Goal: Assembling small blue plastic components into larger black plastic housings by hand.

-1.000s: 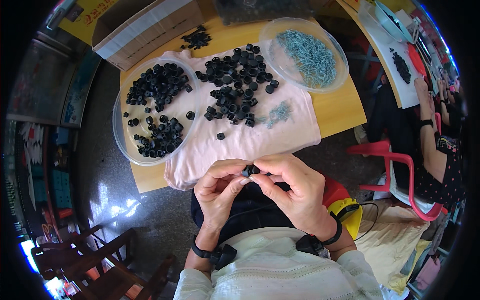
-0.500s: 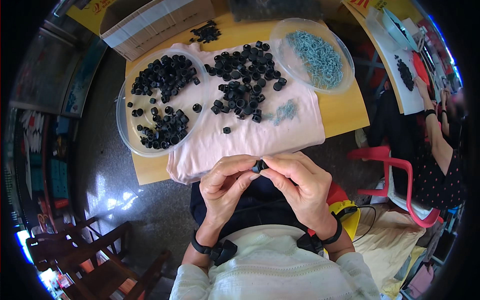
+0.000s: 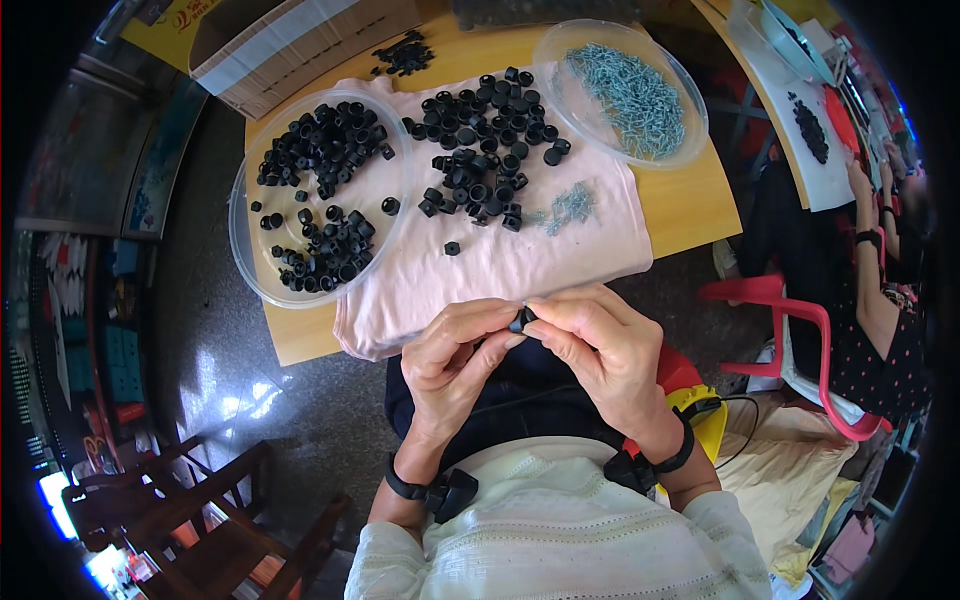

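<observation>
Between both hands, just past the table's near edge, is a small black plastic cap. My left hand pinches its left side with thumb and fingertips, and my right hand grips the right side the same way. The fingers cover most of the cap. Ahead, a loose heap of black plastic caps lies on a pink cloth, with one black piece apart from it. A small scatter of screws rests right of the heap.
A clear round tray at left holds two piles of black parts. Another clear tray at right carries many screws. Behind are small black pieces and a cardboard box. A person sits right, by a red chair.
Both hands still hold the cap, which is tilted a little differently between the fingertips. The table and trays appear slightly higher in the picture, as the view has shifted.
</observation>
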A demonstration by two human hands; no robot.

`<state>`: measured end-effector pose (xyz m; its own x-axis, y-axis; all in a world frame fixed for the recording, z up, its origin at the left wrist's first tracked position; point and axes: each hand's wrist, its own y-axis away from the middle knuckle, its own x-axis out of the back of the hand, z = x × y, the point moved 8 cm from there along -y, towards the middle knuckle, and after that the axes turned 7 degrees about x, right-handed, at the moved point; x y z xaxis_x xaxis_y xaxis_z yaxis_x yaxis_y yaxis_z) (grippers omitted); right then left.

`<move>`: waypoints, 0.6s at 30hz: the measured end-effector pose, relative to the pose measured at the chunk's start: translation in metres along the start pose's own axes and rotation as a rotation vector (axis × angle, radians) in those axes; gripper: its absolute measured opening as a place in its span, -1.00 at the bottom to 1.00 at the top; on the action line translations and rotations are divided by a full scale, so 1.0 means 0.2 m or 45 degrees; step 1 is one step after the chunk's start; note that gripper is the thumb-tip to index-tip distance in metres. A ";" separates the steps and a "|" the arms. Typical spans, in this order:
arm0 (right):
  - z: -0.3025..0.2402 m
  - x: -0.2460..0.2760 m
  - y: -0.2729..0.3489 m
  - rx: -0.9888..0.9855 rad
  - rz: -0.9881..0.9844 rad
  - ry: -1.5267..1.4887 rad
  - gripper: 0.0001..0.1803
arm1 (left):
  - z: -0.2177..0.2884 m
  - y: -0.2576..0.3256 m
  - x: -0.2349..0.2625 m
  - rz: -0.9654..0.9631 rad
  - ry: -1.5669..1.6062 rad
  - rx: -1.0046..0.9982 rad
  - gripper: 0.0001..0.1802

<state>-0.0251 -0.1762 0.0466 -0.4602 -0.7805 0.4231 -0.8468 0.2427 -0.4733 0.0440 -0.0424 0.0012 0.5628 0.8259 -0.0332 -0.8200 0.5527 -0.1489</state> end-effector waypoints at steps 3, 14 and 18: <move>-0.03 0.00 0.00 0.094 0.035 0.067 -0.73 | -0.01 0.00 -0.01 -0.001 0.104 0.032 -0.73; -0.11 -0.03 -0.01 0.272 -0.110 0.321 -0.57 | -0.06 0.01 -0.01 0.051 0.342 0.196 -0.74; -0.10 -0.04 -0.01 0.305 -0.137 0.395 -0.56 | -0.09 0.01 -0.02 0.089 0.435 0.306 -0.76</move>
<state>-0.0251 -0.1594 0.0597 -0.4620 -0.5745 0.6757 -0.8253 -0.0005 -0.5647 0.0419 -0.0466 -0.0161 0.4743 0.8004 -0.3666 -0.8357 0.5403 0.0985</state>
